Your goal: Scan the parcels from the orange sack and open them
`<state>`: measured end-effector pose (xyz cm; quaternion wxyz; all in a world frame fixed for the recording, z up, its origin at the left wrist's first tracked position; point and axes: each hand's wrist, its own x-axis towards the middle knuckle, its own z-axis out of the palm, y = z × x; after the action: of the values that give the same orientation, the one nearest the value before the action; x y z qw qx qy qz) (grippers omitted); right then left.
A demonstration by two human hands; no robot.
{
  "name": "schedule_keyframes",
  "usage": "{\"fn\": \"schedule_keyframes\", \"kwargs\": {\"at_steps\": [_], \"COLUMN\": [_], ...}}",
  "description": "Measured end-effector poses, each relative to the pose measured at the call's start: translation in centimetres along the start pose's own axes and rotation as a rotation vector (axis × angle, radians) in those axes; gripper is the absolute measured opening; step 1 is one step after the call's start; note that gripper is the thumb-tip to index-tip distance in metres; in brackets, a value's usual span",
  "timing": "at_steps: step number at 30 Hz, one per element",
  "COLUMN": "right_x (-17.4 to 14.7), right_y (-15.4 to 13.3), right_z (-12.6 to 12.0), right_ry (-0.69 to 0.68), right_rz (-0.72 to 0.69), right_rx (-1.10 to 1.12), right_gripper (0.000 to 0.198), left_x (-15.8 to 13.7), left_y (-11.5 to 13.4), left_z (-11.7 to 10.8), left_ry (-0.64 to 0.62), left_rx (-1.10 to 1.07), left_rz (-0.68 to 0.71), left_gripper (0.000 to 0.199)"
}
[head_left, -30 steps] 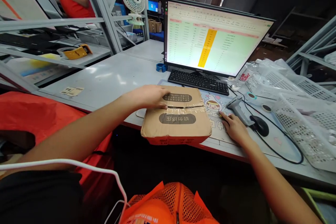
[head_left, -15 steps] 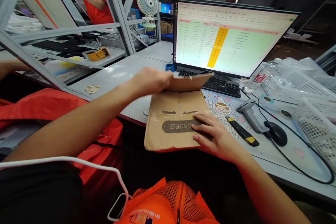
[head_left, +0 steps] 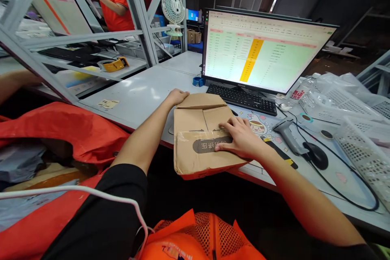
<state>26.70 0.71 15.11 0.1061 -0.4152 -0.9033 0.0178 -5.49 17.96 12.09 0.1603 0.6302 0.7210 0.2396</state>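
Observation:
A brown cardboard box with clear tape and a dark printed label sits partly over the table's front edge. Its far flap is folded up. At the far left corner, my left hand has its fingers closed at the flap's edge, partly hidden by it. My right hand grips the box's right side from above, thumb on the printed label, fingers bent over the top. Just right of that hand lies a black and yellow utility knife, partly covered by my wrist.
Behind the box stand a keyboard and a monitor. A barcode scanner, a black mouse and white baskets are on the right. An open red bag holds parcels at left. A co-worker stands beyond the metal frame.
My left hand has moved down and left with the torn flap, which now lies lower. My right hand has shifted up, its fingers more bent, and the box has turned slightly.

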Motion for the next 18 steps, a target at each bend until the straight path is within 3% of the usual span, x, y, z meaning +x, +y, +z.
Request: {"fn": "schedule_keyframes", "kwargs": {"at_steps": [4,6,7,9,12,15,18], "right_x": [-2.8,-6.1,-8.0,-12.0,-16.1,-17.4,-17.2], "right_y": [-1.8,-3.2,-3.8,-4.4,-4.2,-3.7,-3.8], "right_z": [-2.3,-4.3,-5.3,-7.2,-9.1,-9.4,-8.4], "right_ry": [0.305,0.447,0.453,0.346,0.133,0.052,0.045], "right_rz": [0.001,-0.019,-0.045,-0.144,-0.217,-0.241,-0.268], "right_rx": [-0.078,-0.066,-0.033,0.058,0.09,0.065,0.116], "right_gripper": [0.065,0.044,0.034,0.033,0.056,0.065,0.061], "left_x": [0.5,0.6,0.6,0.7,0.8,1.0,1.2], "left_y": [-0.6,-0.7,-0.7,-0.6,-0.5,-0.3,-0.2], "left_z": [0.1,0.0,0.0,0.0,0.0,0.0,0.1], "left_ry": [0.003,0.01,0.011,0.009,0.014,0.029,0.028], "left_rx": [-0.037,-0.046,-0.052,-0.068,-0.088,-0.096,-0.099], "left_rz": [-0.022,-0.023,-0.021,-0.011,0.01,0.019,0.02], "left_gripper": [0.043,0.043,0.044,0.043,0.043,0.045,0.045]}}
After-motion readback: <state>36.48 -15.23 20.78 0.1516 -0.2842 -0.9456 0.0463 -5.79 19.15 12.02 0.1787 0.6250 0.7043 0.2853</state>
